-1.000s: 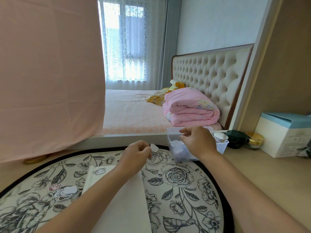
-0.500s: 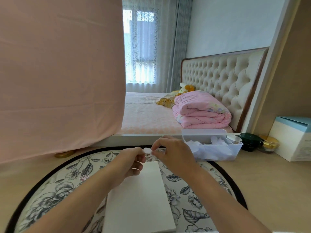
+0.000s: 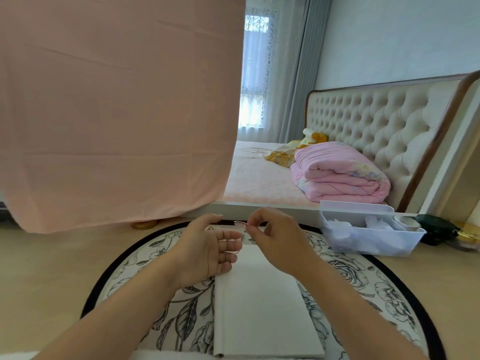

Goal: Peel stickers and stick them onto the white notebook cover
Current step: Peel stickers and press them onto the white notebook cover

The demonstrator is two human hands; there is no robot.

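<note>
Thumb and forefinger of the right hand [image 3: 278,240] pinch a small pale sticker [image 3: 239,223], held in the air above the far end of the white notebook [image 3: 262,302]. The other fingers of this hand are curled. The left hand [image 3: 205,250] is just beside it, with its palm turned toward the right hand and its fingers loosely spread. It grips nothing that I can see clearly. A thin see-through shine lies across its fingertips [image 3: 233,241], and I cannot tell what it is. The two hands do not touch each other. The notebook lies closed and flat on a round floral mat [image 3: 161,315] with a black edge. To the right, at the far edge of the mat, stands a clear plastic bin [image 3: 376,242] with crumpled white scraps inside. A pink cloth [image 3: 117,100] hangs on the left, and a folded pink quilt [image 3: 340,175] lies on the bed behind.
</note>
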